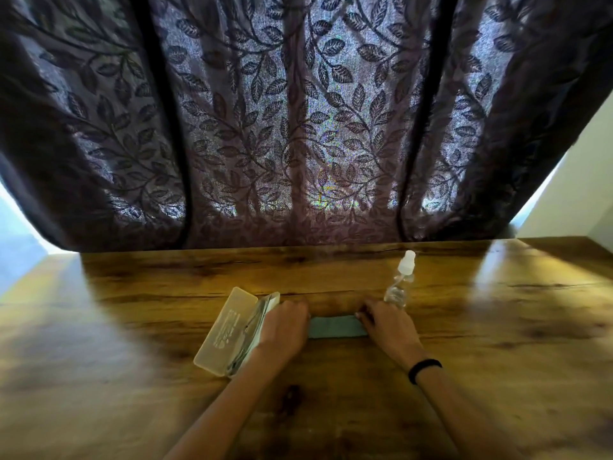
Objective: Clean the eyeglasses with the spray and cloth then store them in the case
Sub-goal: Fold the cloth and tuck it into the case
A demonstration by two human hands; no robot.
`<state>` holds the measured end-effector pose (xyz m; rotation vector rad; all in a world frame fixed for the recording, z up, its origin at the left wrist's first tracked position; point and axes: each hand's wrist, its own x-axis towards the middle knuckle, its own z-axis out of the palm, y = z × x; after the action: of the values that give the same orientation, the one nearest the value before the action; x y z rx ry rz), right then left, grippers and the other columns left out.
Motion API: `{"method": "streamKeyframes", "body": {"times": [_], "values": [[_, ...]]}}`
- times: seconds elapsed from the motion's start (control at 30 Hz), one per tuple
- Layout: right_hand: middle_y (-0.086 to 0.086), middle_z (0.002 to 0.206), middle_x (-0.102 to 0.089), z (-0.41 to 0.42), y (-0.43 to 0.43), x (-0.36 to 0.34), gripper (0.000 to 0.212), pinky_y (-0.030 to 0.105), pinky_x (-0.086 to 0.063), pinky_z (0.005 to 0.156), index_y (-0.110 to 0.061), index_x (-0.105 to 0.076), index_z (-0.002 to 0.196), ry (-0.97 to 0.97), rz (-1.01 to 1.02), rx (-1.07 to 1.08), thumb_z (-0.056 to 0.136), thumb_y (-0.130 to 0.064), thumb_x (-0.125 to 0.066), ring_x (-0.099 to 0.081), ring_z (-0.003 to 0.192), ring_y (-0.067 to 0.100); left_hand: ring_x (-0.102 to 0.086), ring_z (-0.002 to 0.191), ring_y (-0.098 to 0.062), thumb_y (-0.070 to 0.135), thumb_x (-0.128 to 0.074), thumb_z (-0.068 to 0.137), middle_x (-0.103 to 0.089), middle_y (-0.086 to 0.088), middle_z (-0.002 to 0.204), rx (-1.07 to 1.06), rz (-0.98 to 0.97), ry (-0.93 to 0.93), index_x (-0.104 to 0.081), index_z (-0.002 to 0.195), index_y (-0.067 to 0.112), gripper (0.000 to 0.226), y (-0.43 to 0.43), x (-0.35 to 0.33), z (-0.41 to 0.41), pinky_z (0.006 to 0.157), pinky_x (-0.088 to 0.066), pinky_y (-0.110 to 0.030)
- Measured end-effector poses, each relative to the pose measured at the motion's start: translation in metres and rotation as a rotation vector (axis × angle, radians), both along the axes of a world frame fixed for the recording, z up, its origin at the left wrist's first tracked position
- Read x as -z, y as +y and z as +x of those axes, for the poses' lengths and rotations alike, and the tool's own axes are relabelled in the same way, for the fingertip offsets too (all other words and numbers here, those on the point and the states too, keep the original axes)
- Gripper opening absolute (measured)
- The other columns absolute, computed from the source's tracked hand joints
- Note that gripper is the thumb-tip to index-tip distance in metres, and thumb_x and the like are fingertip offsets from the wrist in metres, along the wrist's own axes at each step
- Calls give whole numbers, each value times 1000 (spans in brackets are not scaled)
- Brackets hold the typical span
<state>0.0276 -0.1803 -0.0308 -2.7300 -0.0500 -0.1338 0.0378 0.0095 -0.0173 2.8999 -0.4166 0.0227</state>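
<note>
While left hand (285, 327) and right hand (388, 322) lie palm-down, curled fingers (365, 315) grip the cloth (335, 327).

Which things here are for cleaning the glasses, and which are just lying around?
For the job: glasses, case, cloth, spray bottle.
Just there: curtain, wristband.
</note>
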Motion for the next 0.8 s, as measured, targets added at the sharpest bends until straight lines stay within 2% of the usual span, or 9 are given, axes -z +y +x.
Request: {"method": "streamKeyframes", "body": {"times": [0.13, 0.2, 0.33, 0.4, 0.5, 0.57, 0.7, 0.8], "values": [[5, 99, -65, -2, 1, -4, 21, 29, -40, 61, -17, -57, 99, -59, 10, 12, 95, -31, -42, -62, 85, 24, -64, 89, -25, 20, -43, 93, -66, -9, 103, -65, 14, -81, -51, 111, 12, 21, -1, -1, -7, 67, -50, -33], [5, 104, -61, -3, 0, -5, 21, 31, -43, 63, -14, -56, 100, -65, 20, -9, 96, -29, -42, -61, 88, 25, -63, 90, -24, 20, -42, 93, -61, -8, 112, -28, 22, -156, -45, 118, 13, 26, -4, -1, -14, 65, -51, -32], [8, 118, -56, -2, -2, -6, 22, 38, -49, 85, -11, -56, 110, 56, -46, -77, 94, -22, -45, -56, 103, 26, -51, 110, -20, 28, -39, 95, -46, -4, 130, 138, -38, -106, -42, 124, 19, 31, -17, 8, -33, 78, -50, -32], [8, 120, -55, -1, -1, -6, 22, 39, -47, 89, -10, -56, 111, 97, -58, -61, 92, -20, -49, -55, 107, 27, -44, 118, -18, 33, -37, 95, -45, -2, 133, 153, -53, -52, -42, 126, 21, 33, -23, 14, -41, 86, -48, -32], [9, 111, -60, -2, 1, -8, 16, 34, -46, 79, -10, -58, 101, 112, -31, -6, 89, -20, -55, -58, 100, 26, -36, 125, -17, 37, -35, 95, -40, -1, 139, 152, -37, 5, -39, 129, 20, 39, -27, 20, -50, 91, -47, -33], [8, 101, -62, -3, 2, -10, 3, 29, -43, 68, -15, -58, 86, 114, 2, 34, 86, -18, -58, -58, 87, 21, -33, 128, -18, 38, -34, 95, -35, -1, 143, 152, -29, 24, -35, 132, 20, 41, -27, 21, -54, 92, -47, -33], [-2, 79, -56, -3, 6, -12, 20, 21, -40, 61, -21, -49, 67, 138, 112, 66, 81, -18, -63, -51, 72, 10, -29, 131, -18, 38, -33, 95, -31, 0, 147, 154, -27, 21, -32, 135, 22, 43, -25, 20, -57, 93, -46, -34], [-6, 69, -55, 0, 13, -15, 24, 16, -38, 53, -25, -47, 62, 158, 289, 62, 78, -18, -64, -51, 63, 5, -28, 132, -19, 39, -32, 95, -30, 1, 149, 151, -27, 25, -30, 137, 23, 44, -25, 20, -58, 95, -46, -34]]}}
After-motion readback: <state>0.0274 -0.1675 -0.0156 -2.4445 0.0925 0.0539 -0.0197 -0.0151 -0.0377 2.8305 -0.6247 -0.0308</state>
